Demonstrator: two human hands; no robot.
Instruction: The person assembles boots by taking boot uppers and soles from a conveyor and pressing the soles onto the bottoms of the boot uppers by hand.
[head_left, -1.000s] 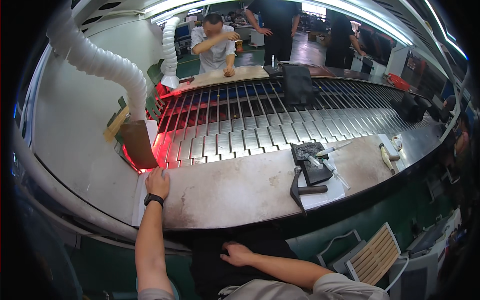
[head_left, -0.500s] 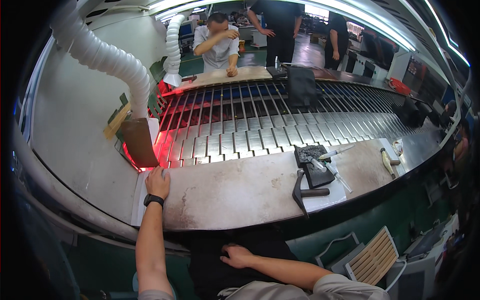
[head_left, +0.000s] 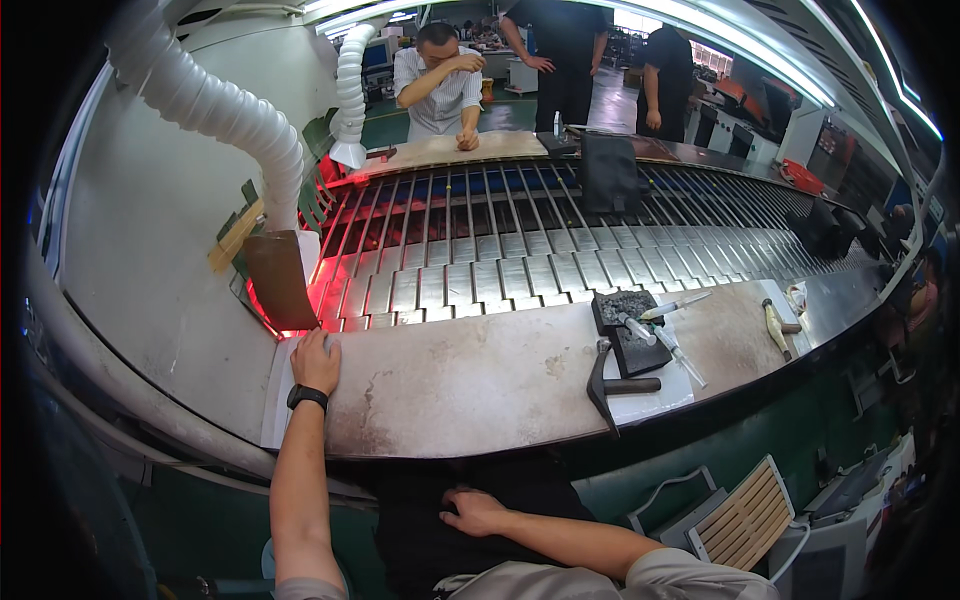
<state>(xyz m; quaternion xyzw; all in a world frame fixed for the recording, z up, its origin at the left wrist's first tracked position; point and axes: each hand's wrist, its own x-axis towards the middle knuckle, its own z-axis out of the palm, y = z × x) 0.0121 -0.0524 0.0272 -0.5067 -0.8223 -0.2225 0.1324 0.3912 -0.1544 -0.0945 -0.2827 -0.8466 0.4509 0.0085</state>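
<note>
My left hand (head_left: 316,362), with a black watch at its wrist, rests on the left end of a stained, pale work board (head_left: 450,390). Its fingers lie stretched forward, just below a brown flap (head_left: 281,280) that hangs at the machine's red-lit opening. No object shows in that hand. My right hand (head_left: 474,513) lies on the dark cloth over my lap, loosely relaxed, thumb apart, and nothing is visible in it. Well right of my left hand, a hammer (head_left: 605,387) lies on a white sheet beside a black block (head_left: 632,335) and several syringes (head_left: 675,355).
Beyond the board run metal conveyor slats (head_left: 470,285). A white corrugated hose (head_left: 225,125) comes down at the left. A second hammer (head_left: 776,325) lies at the board's right end. Across the conveyor one person (head_left: 437,90) sits and others stand. A slatted wooden panel (head_left: 742,515) is at lower right.
Both my hands stay where they were. The view has shifted slightly. Across the conveyor, the standing person farthest right has moved a little to the left.
</note>
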